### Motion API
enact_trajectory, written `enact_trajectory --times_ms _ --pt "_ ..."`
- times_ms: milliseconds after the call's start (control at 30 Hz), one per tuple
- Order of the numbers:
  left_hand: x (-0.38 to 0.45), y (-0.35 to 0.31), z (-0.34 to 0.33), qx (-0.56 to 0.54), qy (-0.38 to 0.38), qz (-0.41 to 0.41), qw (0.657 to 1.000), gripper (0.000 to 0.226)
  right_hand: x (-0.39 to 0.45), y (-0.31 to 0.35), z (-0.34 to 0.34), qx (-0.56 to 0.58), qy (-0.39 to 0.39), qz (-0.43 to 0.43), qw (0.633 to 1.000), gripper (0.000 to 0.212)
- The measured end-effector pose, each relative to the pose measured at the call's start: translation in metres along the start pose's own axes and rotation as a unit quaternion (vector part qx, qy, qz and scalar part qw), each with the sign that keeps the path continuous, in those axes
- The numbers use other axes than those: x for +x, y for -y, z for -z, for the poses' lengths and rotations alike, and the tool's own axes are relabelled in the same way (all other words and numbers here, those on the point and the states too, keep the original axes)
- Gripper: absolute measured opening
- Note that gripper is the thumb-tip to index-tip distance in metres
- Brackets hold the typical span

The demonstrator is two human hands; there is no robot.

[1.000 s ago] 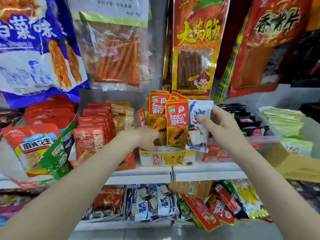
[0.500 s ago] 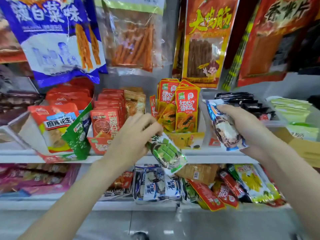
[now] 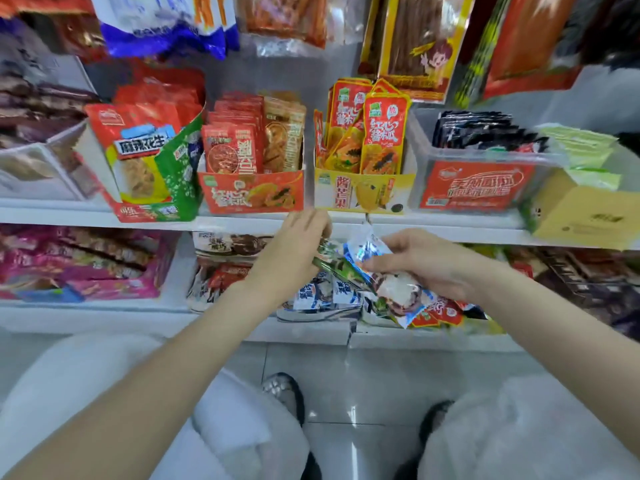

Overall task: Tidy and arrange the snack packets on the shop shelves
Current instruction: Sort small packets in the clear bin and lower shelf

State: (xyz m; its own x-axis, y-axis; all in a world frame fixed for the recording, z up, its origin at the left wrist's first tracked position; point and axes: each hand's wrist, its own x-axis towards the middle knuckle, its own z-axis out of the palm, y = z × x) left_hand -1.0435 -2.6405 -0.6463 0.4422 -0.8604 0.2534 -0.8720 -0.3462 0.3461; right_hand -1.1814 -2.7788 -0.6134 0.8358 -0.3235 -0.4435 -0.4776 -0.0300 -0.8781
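Observation:
My right hand (image 3: 429,261) holds a blue-and-white snack packet (image 3: 398,292) in front of the lower shelf. My left hand (image 3: 294,251) pinches a green packet (image 3: 332,263) just left of it, and the two packets overlap between my hands. Behind them in the lower shelf lie more blue-and-white packets (image 3: 325,294). On the upper shelf an orange-and-yellow display box (image 3: 360,192) holds upright red-orange packets (image 3: 381,136).
A red box of red packets (image 3: 252,195) stands left of the yellow box, a clear bin with black packets (image 3: 478,157) to its right, then a cardboard box (image 3: 581,213). Pink packets (image 3: 79,265) fill the lower left shelf. Large bags hang above. My legs and shoes are on the tiled floor.
Both hands dropped from the upper shelf to the lower shelf and came together. The view tilted down. The left hand took a green packet out of the yellow box.

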Motion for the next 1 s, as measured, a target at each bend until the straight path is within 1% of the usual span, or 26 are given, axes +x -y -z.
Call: enact_trajectory --times_ms 33,67,100,133,167,200,233,300,333,367,400,433,500,533,567,600,667,733,800,833,867,933,967,1000 --pt "-0.002 0.0 -0.007 -0.081 -0.003 0.06 0.995 0.038 0.002 -0.011 0.001 0.015 -0.026 -0.006 1.0 0.022" --pt "-0.003 -0.001 -0.011 -0.222 0.01 0.159 0.962 0.036 0.003 -0.022 0.001 0.041 -0.049 -0.009 0.998 0.023" --pt "-0.006 -0.005 -0.014 -0.394 0.046 0.258 0.881 0.035 0.003 -0.033 -0.002 0.079 -0.066 -0.009 0.995 0.022" --pt "-0.008 -0.008 -0.018 -0.538 0.095 0.33 0.77 0.033 0.005 -0.044 -0.006 0.119 -0.075 -0.007 0.99 0.021" --pt "-0.01 -0.008 -0.026 -0.612 0.129 0.361 0.692 0.029 0.007 -0.055 -0.012 0.152 -0.076 -0.007 0.985 0.022" --pt "-0.011 -0.007 -0.035 -0.624 0.147 0.365 0.675 0.021 0.01 -0.064 -0.019 0.177 -0.069 -0.007 0.982 0.022" --pt "-0.013 -0.005 -0.043 -0.61 0.141 0.363 0.69 0.016 0.014 -0.071 -0.025 0.198 -0.055 -0.007 0.979 0.022" --pt "-0.015 0.01 -0.052 -0.543 0.094 0.385 0.74 0.02 0.025 -0.084 -0.037 0.217 -0.038 -0.015 0.975 0.018" --pt "-0.017 0.023 -0.056 -0.492 0.069 0.398 0.771 0.024 0.03 -0.089 -0.043 0.216 -0.053 -0.033 0.974 0.017" --pt "-0.02 0.04 -0.059 -0.436 0.052 0.41 0.8 0.027 0.038 -0.097 -0.047 0.211 -0.086 -0.064 0.971 0.02" --pt "-0.025 0.055 -0.059 -0.394 0.042 0.427 0.813 0.03 0.047 -0.105 -0.05 0.2 -0.118 -0.099 0.968 0.026" --pt "-0.032 0.071 -0.059 -0.378 0.034 0.446 0.811 0.032 0.056 -0.112 -0.052 0.181 -0.139 -0.127 0.965 0.033" --pt "-0.046 0.097 -0.061 -0.377 0.029 0.469 0.798 0.037 0.076 -0.117 -0.056 0.164 -0.136 -0.156 0.965 0.047" --pt "-0.051 0.104 -0.061 -0.377 0.025 0.472 0.796 0.039 0.087 -0.114 -0.059 0.184 -0.125 -0.153 0.963 0.051" --pt "-0.054 0.111 -0.062 -0.386 0.019 0.47 0.794 0.037 0.097 -0.108 -0.061 0.208 -0.113 -0.138 0.962 0.054" --pt "-0.055 0.114 -0.063 -0.395 0.01 0.466 0.792 0.034 0.109 -0.102 -0.063 0.208 -0.113 -0.114 0.965 0.058" --pt "-0.051 0.118 -0.066 -0.4 -0.008 0.452 0.797 0.029 0.137 -0.094 -0.069 0.136 -0.165 -0.054 0.975 0.063" --pt "-0.042 0.116 -0.068 -0.397 -0.009 0.434 0.809 0.035 0.161 -0.09 -0.076 0.039 -0.219 -0.023 0.975 0.065" --pt "-0.032 0.111 -0.07 -0.417 -0.003 0.415 0.808 0.042 0.173 -0.092 -0.083 -0.093 -0.239 -0.005 0.967 0.062" --pt "-0.029 0.109 -0.071 -0.421 -0.001 0.408 0.81 0.045 0.172 -0.095 -0.084 -0.164 -0.245 0.011 0.956 0.06" --pt "-0.026 0.107 -0.071 -0.415 0.004 0.402 0.816 0.048 0.171 -0.101 -0.084 -0.233 -0.252 0.034 0.939 0.056" --pt "-0.025 0.106 -0.072 -0.406 0.013 0.396 0.824 0.052 0.167 -0.116 -0.083 -0.388 -0.254 0.099 0.88 0.043" --pt "-0.026 0.105 -0.073 -0.41 0.015 0.392 0.824 0.048 0.167 -0.124 -0.081 -0.459 -0.233 0.121 0.849 0.039" --pt "-0.027 0.104 -0.074 -0.413 0.016 0.39 0.823 0.042 0.168 -0.13 -0.078 -0.506 -0.208 0.124 0.828 0.04"
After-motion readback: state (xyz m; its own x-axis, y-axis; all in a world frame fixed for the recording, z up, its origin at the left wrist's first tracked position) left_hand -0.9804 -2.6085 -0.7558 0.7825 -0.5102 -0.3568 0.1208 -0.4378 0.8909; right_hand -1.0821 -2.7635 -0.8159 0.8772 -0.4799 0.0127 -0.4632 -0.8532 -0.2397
